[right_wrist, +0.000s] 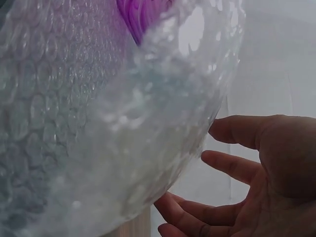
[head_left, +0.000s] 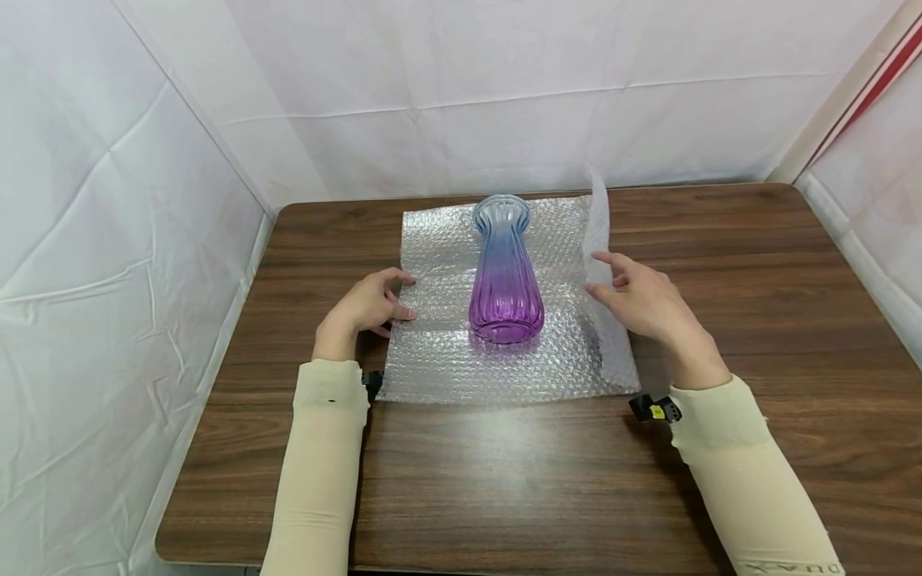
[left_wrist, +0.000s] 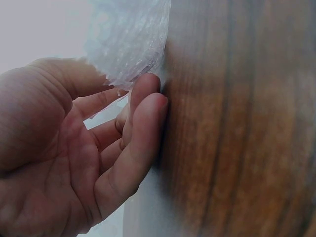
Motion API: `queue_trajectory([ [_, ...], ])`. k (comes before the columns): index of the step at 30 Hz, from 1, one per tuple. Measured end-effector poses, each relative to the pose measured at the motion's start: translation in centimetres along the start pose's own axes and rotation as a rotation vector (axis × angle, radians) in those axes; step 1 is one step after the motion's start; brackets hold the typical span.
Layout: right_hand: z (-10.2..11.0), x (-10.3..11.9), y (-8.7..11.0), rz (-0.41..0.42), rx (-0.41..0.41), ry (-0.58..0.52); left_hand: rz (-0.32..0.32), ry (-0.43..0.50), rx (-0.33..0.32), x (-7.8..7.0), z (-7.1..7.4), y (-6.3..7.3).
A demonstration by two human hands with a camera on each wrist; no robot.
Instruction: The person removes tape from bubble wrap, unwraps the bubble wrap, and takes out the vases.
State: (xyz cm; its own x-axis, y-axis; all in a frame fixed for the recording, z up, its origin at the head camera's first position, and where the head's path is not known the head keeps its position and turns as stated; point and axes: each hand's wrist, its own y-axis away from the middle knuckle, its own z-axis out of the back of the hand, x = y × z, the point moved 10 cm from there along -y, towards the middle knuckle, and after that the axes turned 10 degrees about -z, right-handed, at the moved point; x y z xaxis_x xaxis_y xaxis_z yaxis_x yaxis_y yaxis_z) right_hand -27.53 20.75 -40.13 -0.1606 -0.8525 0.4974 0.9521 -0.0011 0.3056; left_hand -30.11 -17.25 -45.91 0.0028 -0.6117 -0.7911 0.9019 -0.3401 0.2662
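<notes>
A: Edges?
B: Wrap [head_left: 432, 364]: R edge raised, R hand [head_left: 637, 296] touching, fingers apart; L hand [head_left: 363, 304] at L edge, pinch unclear. Table [head_left: 763, 280] extends both sides.
A: Vase [head_left: 507, 280]?
B: Lying mid-wrap; ribbed, translucent, blue-to-purple.

The vase [head_left: 506, 280] before me is smooth, glossy glass with ribbed sides. My bubble wrap [head_left: 432, 366] is clear, shiny plastic, rough with bumps. The table [head_left: 446, 496] has a wood-grain, faintly glossy top. My sleeves [head_left: 317, 472] are matt cloth; the creased sheet [head_left: 446, 144] may be cloth too.
</notes>
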Motion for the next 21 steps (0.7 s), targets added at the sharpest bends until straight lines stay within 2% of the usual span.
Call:
queue_trajectory([
  [21, 0.3, -1.2, -0.8, 0.031, -0.025, 0.024, -0.008, -0.001, 0.001, 0.0, 0.0, 0.0],
])
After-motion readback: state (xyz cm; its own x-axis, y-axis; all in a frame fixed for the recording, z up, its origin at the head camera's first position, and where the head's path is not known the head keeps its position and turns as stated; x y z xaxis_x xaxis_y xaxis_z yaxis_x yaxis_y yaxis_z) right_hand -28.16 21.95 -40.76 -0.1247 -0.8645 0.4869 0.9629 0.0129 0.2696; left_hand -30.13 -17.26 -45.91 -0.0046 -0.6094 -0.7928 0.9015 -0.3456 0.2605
